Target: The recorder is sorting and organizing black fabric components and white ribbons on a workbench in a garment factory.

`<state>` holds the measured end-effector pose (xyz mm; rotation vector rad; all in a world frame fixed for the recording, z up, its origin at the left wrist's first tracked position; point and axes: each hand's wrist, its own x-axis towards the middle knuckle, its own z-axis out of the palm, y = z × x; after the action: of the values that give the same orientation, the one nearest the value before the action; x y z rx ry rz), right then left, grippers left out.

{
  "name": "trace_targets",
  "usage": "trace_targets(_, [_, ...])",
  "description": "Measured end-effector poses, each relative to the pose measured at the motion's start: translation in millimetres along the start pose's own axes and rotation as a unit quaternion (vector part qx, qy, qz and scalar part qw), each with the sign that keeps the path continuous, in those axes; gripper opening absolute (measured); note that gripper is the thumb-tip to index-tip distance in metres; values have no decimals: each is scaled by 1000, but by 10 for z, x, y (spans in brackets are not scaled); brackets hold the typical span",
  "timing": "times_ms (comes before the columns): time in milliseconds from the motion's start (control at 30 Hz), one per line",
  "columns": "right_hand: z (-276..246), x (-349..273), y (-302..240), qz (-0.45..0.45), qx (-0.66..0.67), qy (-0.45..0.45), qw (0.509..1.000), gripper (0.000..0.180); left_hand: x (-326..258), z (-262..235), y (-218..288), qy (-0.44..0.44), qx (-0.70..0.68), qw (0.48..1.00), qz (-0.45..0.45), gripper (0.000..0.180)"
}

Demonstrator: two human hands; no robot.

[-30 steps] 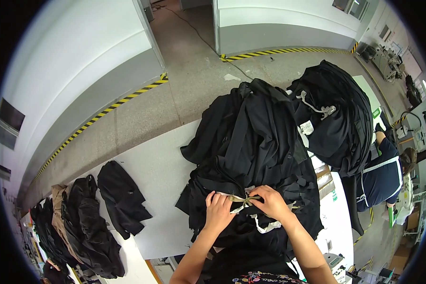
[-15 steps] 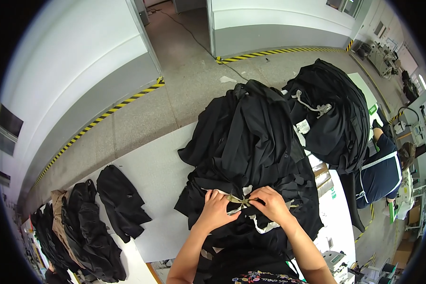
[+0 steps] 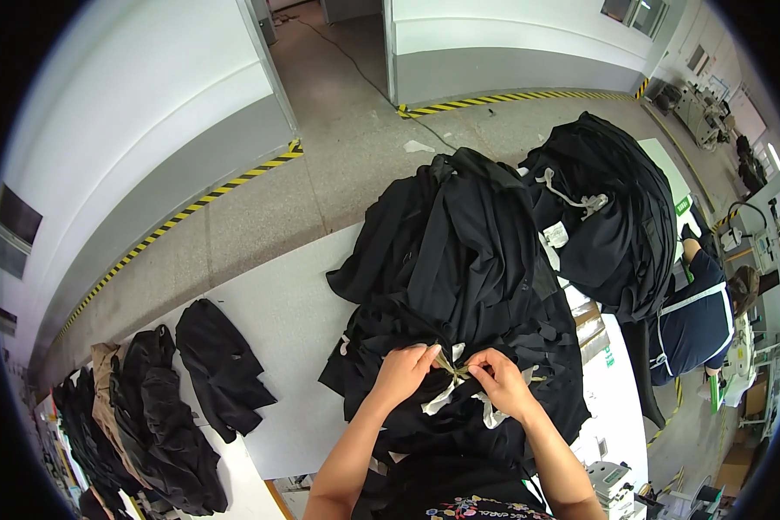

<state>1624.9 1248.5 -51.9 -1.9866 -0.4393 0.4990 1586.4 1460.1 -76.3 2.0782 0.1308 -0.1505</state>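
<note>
At far left, dark clothes (image 3: 169, 425) lie side by side with a brown cloth (image 3: 107, 390) among them; laid lengthwise like this, each probably stays easy to tell from the next. Just right of them a black piece (image 3: 221, 364) lies spread out on its own at the end of the grey table (image 3: 295, 390), apart from the main pile (image 3: 459, 243).

That pile fills the middle of the table, its folds drawn together toward the near side, where a pale strip (image 3: 451, 369) is knotted. The strip lies at the pile's near part, right in front of the wearer, which likely lets both arms reach it evenly.

The left hand (image 3: 401, 374) has its grip closed on the strip, thumb and fingers pinching it left of the knot. The right hand (image 3: 504, 386) pinches it from the other side, fingertips together; between them the strip seems steadied, each side countering the other. A white tail (image 3: 439, 401) hangs below the knot, clear of the fingers.

Farther right, a second pile (image 3: 615, 225) bulges beside the first, with a white tie (image 3: 572, 196) on it, perhaps to keep its layers together. Beyond it a co-worker (image 3: 693, 316) bends toward the machines.
</note>
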Motion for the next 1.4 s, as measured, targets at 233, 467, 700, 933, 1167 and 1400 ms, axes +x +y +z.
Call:
trace_targets(233, [209,29,397,20,-7,33,999,7,-209,196,-180,-47,26,998,-13,49])
trace_targets(467, [298,84,590,-26,-72,58,995,4,-229,391,-290,-35,42,998,38,43])
trace_targets(700, [219,56,852,-111,-69,14,991,14,-265,665,-510,32,3,998,44,38])
trace_targets(933, [66,145,972,-62,-6,-49,997,19,-238,844,-463,42,62,997,35,37])
trace_targets(1167, [5,156,796,-32,0,-75,997,27,-14,1220,-638,257,135,950,114,27])
trace_targets(1400, [18,199,817,-20,24,-103,994,26,-148,1327,-602,298,130,939,110,28])
